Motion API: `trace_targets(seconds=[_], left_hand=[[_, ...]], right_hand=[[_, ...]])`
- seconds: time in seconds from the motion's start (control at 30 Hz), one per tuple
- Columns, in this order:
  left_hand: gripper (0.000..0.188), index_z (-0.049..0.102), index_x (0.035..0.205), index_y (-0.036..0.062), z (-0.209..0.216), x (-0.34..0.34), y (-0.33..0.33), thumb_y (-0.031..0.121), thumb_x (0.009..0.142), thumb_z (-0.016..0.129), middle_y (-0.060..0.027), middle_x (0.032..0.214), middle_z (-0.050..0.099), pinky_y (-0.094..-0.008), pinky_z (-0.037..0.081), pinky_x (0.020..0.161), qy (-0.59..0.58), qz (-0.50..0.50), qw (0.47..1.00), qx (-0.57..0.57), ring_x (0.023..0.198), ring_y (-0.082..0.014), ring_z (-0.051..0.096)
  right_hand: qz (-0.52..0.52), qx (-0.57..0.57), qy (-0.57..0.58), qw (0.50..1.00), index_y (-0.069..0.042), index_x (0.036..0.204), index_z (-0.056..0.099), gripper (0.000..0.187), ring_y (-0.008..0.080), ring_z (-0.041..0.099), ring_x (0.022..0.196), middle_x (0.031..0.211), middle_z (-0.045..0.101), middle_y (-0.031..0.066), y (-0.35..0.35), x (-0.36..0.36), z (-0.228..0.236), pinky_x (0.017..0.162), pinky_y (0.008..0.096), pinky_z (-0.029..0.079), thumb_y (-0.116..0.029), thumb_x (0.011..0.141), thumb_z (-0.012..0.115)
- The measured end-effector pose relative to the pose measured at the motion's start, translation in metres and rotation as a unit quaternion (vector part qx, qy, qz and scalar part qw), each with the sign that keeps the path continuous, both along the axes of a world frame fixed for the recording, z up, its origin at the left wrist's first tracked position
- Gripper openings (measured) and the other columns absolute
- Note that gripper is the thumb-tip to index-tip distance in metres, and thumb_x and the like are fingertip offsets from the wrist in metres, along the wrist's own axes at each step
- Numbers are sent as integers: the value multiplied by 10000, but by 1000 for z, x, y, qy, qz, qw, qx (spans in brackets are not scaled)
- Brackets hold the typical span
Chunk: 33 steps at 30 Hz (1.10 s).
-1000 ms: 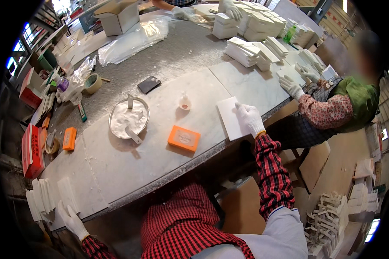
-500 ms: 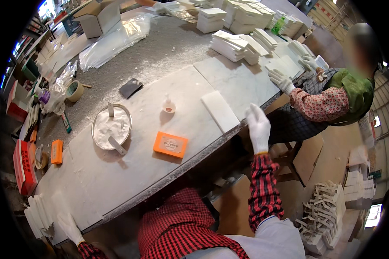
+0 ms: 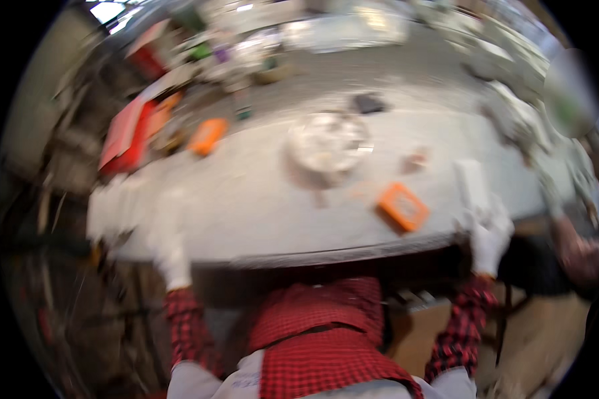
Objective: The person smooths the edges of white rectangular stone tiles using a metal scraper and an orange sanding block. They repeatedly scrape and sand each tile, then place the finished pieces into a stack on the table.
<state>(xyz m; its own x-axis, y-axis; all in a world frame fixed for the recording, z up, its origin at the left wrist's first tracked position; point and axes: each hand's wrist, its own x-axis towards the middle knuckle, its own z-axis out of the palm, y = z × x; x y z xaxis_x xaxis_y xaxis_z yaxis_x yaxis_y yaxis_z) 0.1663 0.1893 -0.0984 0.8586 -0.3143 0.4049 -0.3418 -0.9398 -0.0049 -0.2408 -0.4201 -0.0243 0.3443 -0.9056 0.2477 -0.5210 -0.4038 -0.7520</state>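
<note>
The whole view is smeared by motion. My left hand point(image 3: 170, 249), in a white glove, is at the table's near edge beside a row of upright white slabs point(image 3: 113, 209). Its fingers blend into the pale tabletop, so a hold cannot be made out. At the right, my gloved right hand point(image 3: 489, 236) is at the near end of a flat white slab point(image 3: 471, 181). Its fingers seem to overlap that end, but blur hides whether they grip it.
A bowl of white powder point(image 3: 329, 141) stands mid-table, with an orange box point(image 3: 404, 207) nearer the edge. A small white bottle point(image 3: 416, 160), dark pad point(image 3: 369, 102), second orange box point(image 3: 208, 136) and red box point(image 3: 128, 136) lie around. A co-worker point(image 3: 576, 246) is at the right.
My view has swung left, shifting the table's contents rightward. My right hand has come over the near end of the flat slab. My left hand stays beside the upright slabs.
</note>
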Motion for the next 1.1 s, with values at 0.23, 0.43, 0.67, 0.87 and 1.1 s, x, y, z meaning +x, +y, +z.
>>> trace_targets(seconds=[0.23, 0.43, 0.67, 0.87, 1.1], left_hand=[[971, 472, 1525, 117, 98, -115, -88, 129, 669, 930, -192, 1429, 517, -513, 488, 1047, 6, -129, 961, -244, 1265, -418, 521], [1067, 457, 1527, 89, 115, -146, -144, 89, 589, 966, -191, 1452, 489, -462, 515, 1066, 152, -369, 889, -224, 1307, -378, 551], [953, 205, 1666, 144, 104, -177, -170, 150, 907, 782, -176, 1563, 434, -528, 514, 1092, 521, -256, 550, -600, 1400, -386, 508], [682, 303, 1614, 97, 90, -181, -170, 535, 1103, 410, -155, 1574, 443, -603, 577, 973, 704, -115, 257, -653, 1393, -365, 526], [613, 398, 1555, 108, 91, -191, -183, 512, 1097, 449, -136, 1556, 462, -567, 621, 909, 670, -101, 271, -684, 1349, -353, 561]], right_hand=[[211, 266, -88, 936, 32, 1412, 603, 511, 193, 680, 1078, 1228, 707, 128, 164, 61, 36, 953, 338, 549, -130, 938, 706], [331, 580, -359, 652, 61, 1587, 315, 548, 252, 663, 1176, 1449, 559, 185, 260, 140, 17, 995, 377, 556, -185, 1117, 453], [187, 587, -338, 711, 54, 1531, 421, 532, 269, 624, 1274, 1438, 588, 166, 253, 132, 13, 1053, 409, 526, -274, 1115, 473], [186, 596, -337, 705, 56, 1501, 466, 507, 258, 585, 1313, 1431, 592, 154, 238, 135, 1, 1119, 408, 456, -248, 1096, 498], [183, 556, -395, 708, 65, 1527, 408, 572, 236, 593, 1263, 1404, 590, 154, 255, 134, 1, 1088, 379, 461, -270, 1081, 531]])
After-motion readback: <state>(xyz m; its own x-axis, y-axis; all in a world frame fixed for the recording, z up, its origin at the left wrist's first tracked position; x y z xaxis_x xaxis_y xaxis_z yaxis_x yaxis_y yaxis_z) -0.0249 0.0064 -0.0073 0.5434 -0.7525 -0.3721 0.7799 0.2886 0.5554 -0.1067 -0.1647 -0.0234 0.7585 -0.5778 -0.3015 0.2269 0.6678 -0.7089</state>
